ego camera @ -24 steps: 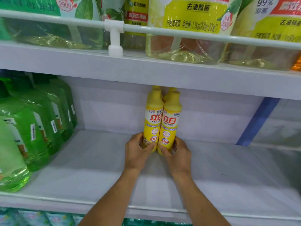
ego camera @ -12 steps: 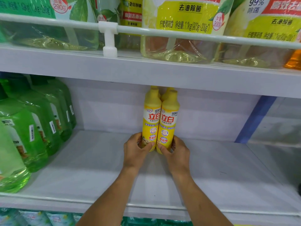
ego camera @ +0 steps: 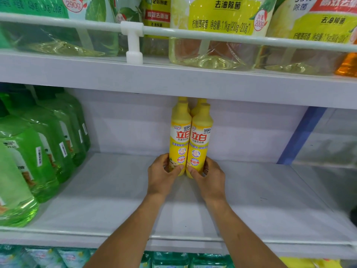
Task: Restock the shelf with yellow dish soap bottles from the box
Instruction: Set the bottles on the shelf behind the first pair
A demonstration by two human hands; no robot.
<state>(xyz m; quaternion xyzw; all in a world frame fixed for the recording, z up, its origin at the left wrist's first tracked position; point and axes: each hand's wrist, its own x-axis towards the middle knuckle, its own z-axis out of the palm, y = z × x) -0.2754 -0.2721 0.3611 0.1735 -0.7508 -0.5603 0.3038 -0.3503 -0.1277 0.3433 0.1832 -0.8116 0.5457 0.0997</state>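
Note:
Two yellow dish soap bottles stand upright side by side at the back middle of the white shelf (ego camera: 251, 200). My left hand (ego camera: 161, 176) grips the base of the left bottle (ego camera: 180, 132). My right hand (ego camera: 209, 177) grips the base of the right bottle (ego camera: 201, 134). The caps of two more yellow bottles (ego camera: 195, 108) show just behind them, against the back wall. The box is not in view.
Green detergent bottles (ego camera: 38, 147) fill the shelf's left end. Refill pouches (ego camera: 218, 29) sit behind a white rail (ego camera: 212, 36) on the shelf above. A blue upright (ego camera: 301, 136) bounds the bay on the right. More packs show on the shelf below.
Both hands stay on the two front bottles. The bottles have slid slightly further back on the shelf, and my view has drifted a little.

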